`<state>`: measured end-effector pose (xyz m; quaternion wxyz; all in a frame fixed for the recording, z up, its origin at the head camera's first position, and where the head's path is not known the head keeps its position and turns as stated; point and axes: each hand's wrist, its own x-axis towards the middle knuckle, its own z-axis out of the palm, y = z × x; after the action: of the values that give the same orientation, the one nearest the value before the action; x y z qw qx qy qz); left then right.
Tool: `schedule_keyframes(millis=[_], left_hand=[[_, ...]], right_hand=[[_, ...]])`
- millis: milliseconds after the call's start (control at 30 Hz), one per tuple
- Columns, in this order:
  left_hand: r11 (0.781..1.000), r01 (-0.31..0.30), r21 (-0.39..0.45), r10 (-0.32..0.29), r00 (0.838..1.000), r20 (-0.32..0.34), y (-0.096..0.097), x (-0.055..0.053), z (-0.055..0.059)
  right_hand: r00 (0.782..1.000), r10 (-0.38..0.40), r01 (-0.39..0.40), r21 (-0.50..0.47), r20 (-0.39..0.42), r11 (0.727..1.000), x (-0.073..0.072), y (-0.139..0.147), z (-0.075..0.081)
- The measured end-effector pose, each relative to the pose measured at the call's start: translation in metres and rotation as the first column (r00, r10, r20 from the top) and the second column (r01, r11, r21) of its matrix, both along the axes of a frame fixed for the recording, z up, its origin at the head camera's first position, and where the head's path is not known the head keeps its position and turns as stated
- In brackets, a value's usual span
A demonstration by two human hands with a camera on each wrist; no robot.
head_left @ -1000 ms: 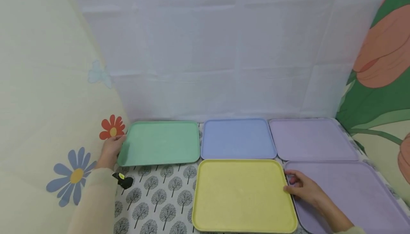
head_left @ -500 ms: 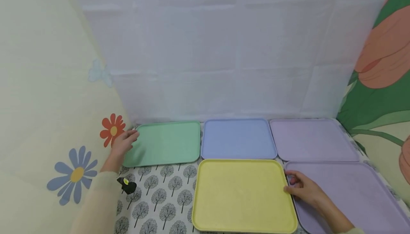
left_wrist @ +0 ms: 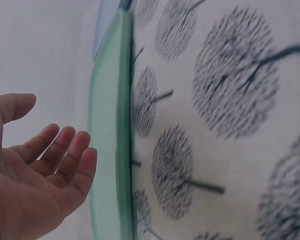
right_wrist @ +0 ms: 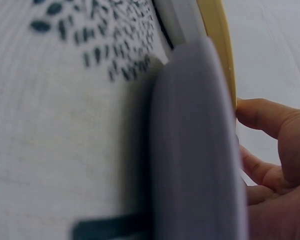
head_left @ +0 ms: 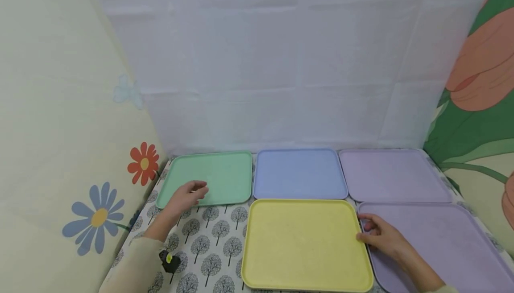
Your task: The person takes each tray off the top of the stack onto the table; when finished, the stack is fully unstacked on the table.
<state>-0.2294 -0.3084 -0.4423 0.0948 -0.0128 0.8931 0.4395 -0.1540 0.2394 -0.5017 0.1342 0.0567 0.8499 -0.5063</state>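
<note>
My left hand (head_left: pixel 184 200) hovers by the front edge of the green tray (head_left: pixel 225 172), its fingers loosely bent and holding nothing. In the left wrist view, the left palm (left_wrist: pixel 35 195) and spread thumb lie beside the green tray's rim (left_wrist: pixel 124 150), with a gap at the thumb. The right hand (head_left: pixel 383 239) rests at the right edge of the yellow tray (head_left: pixel 305 244), over the near purple tray (head_left: pixel 433 244). Its thumb (right_wrist: pixel 262 112) touches the yellow rim (right_wrist: pixel 222 45) in the right wrist view; the other fingers are loosely curled, partly hidden behind the purple rim (right_wrist: pixel 195 150).
A blue tray (head_left: pixel 299 173) and another purple tray (head_left: pixel 393 175) lie in the back row. Tree-print cloth (head_left: pixel 201 248) covers the table. A white sheet (head_left: pixel 265 61) hangs behind, with flower-print sheets at both sides. A small black object (head_left: pixel 169 262) sits by the left sleeve.
My left hand has let go of the green tray's left edge and moved right and toward me. The green tray's left end shifted slightly right. The right hand stayed put.
</note>
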Motion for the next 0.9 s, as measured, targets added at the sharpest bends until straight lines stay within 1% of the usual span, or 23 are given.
schedule_keyframes(millis=[233,333,467,600,733,833,900], left_hand=[[0.998,0.058,-0.011,-0.058,0.998,-0.003,0.029,0.022,-0.006],[0.999,0.053,0.011,-0.053,0.998,0.019,0.041,0.032,-0.009],[0.999,0.019,0.042,-0.021,0.998,0.062,0.055,0.043,-0.014],[0.999,0.008,0.044,-0.011,0.997,0.070,0.068,0.051,-0.019],[0.998,0.022,0.059,-0.026,0.997,0.072,0.076,0.057,-0.021],[0.995,0.041,0.092,-0.049,0.995,0.084,0.081,0.061,-0.021],[0.992,0.042,0.117,-0.054,0.993,0.103,0.083,0.063,-0.021]], right_hand=[[1.000,-0.005,0.005,-0.006,0.003,1.000,0.000,0.000,0.000],[1.000,-0.003,0.003,-0.008,0.003,1.000,-0.001,0.000,0.000],[1.000,0.002,-0.002,-0.007,-0.002,1.000,-0.002,0.000,0.000],[1.000,0.000,0.000,-0.005,0.000,1.000,-0.002,0.000,0.001],[1.000,0.004,-0.004,-0.006,-0.002,1.000,-0.001,0.000,0.002],[1.000,0.013,-0.013,-0.014,-0.008,1.000,0.000,0.000,0.002],[1.000,0.018,-0.018,-0.019,-0.011,1.000,0.001,0.000,0.003]])
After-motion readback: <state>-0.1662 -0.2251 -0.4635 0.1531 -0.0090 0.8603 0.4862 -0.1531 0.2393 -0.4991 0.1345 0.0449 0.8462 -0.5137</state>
